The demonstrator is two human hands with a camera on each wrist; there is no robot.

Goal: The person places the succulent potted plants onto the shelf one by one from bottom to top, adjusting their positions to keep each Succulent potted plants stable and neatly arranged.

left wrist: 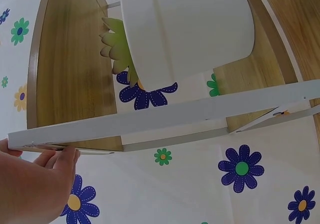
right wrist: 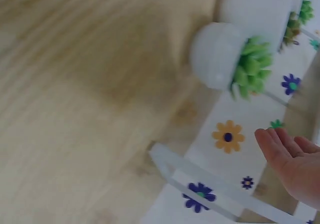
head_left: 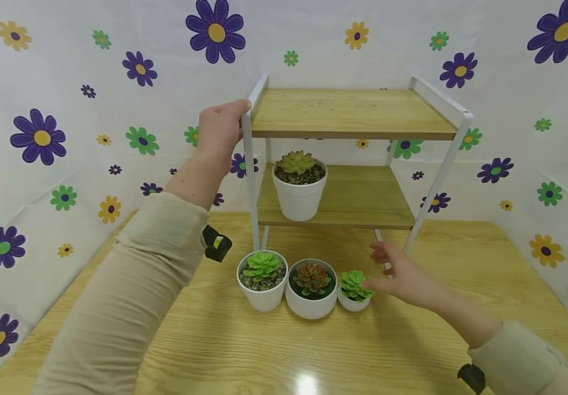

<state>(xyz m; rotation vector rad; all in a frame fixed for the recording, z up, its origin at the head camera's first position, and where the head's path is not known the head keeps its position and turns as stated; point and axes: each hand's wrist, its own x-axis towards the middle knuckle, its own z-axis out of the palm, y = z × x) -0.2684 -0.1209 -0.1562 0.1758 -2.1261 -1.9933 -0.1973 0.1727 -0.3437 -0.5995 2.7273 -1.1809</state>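
My left hand grips the upper left front corner of a two-tier shelf with wooden boards and a white metal frame. In the left wrist view its fingers curl around the end of the white frame bar. My right hand, fingers extended and loosely spread, is beside a small potted succulent with bright green leaves. The thumb overlaps that plant's leaves in the head view. The right wrist view shows the hand holding nothing, apart from the small white pot.
A larger potted succulent stands on the lower board's left side. On the wooden table, a green succulent in a white pot and a reddish one in a white bowl stand left of the small plant. Flower-patterned cloth surrounds the table.
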